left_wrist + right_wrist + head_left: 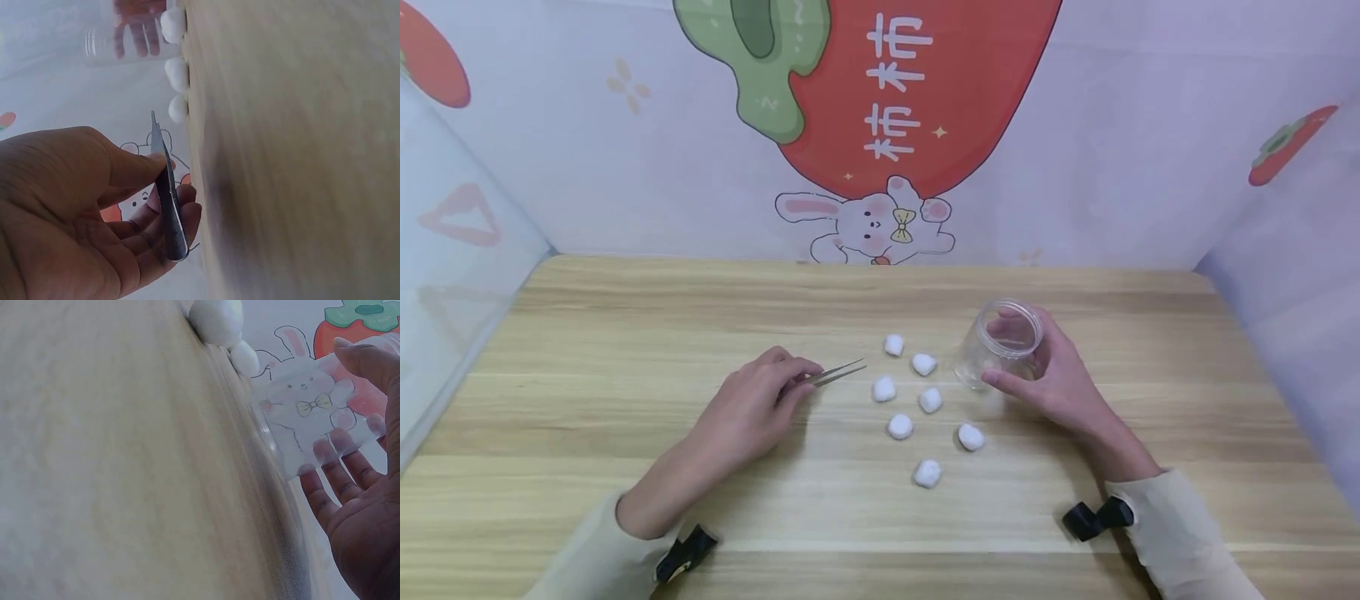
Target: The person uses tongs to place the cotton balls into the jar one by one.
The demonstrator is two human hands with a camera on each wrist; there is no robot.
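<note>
Left hand [748,404]: one, thumb and fingers pinched on the rear part of the tweezers.
Tweezers [170,225]: one pair, slim, metal; the two tips stand slightly apart and, by the left wrist view, raised off the table [820,533]. Long axis runs from the left hand rightward and a little away from the person.
White balls [930,400]: seven, soft-looking (cotton, by appearance), lying loose mid-table between the hands.
Leading relation, as judged: tips to balls. The nearest ball [884,388] lies just beyond the tips, to the right and slightly toward the person, not touching; a second ball [893,345] sits almost as near, on the far side of the tweezers' line. A small swing either way would seem to settle which one lines up. For both, the left hand's tool is closer than the right hand.
Jar [976,354]: one, clear, mouth upward, right of the balls.
Right hand [1060,375]: one, wrapped round the jar, thumb on the near side, fingers behind.
</note>
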